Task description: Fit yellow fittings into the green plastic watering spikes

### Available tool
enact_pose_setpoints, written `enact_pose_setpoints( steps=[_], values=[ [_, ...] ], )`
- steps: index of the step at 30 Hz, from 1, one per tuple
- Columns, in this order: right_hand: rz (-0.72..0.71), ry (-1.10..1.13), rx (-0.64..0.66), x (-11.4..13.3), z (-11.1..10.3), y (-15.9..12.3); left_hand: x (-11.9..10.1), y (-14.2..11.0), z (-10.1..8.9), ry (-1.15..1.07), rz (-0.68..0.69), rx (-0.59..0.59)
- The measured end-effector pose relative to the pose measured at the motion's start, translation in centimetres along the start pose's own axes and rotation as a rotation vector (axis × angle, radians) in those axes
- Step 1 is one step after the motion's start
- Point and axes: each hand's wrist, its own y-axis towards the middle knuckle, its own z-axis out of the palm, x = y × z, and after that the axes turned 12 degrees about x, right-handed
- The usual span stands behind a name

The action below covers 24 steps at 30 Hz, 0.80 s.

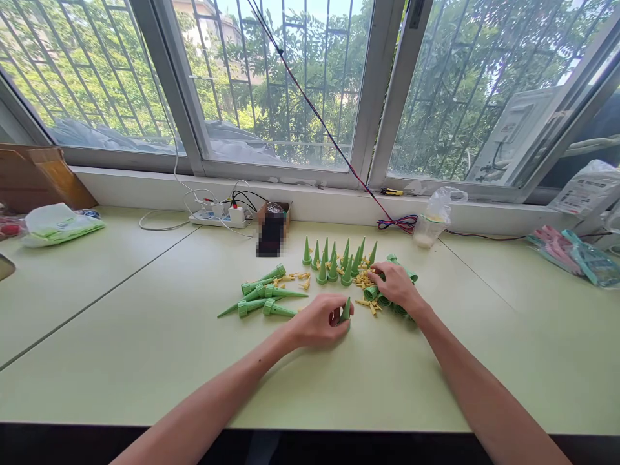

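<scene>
My left hand (pixel 322 321) is closed around a green plastic cone spike (pixel 345 311), holding it point up just above or on the table. My right hand (pixel 396 284) reaches over a pile of small yellow plastic nozzles (pixel 362 279), its thumb and index finger slightly apart at the pile's edge. Nothing shows between those fingertips. Under and around that hand lie green threaded caps (pixel 384 300), partly hidden by it. Behind both hands, several green spikes (pixel 333 267) stand upright in a cluster. More green spikes with collars (pixel 281 292) lie on their sides at the left.
A few loose yellow nozzles (pixel 305 281) lie between the groups. Toward the window are a power strip (pixel 220 218), a small open box (pixel 285 216), coiled wires (pixel 398 223) and a bagged cup (pixel 428 230). Plastic packets (pixel 576 255) lie far right on the pale green table (pixel 145 349).
</scene>
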Motion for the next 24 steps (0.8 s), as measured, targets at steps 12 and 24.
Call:
enact_pose_setpoints(
  steps=[12, 24],
  values=[
    [0.009, -0.014, 0.016, 0.31, 0.03, 0.12, -0.19, -0.02, -0.04, 0.006, -0.003, -0.008],
    [0.005, 0.046, -0.02, 0.61, 0.04, 0.13, -0.25, 0.0, -0.05, 0.028, -0.016, 0.002]
  ],
)
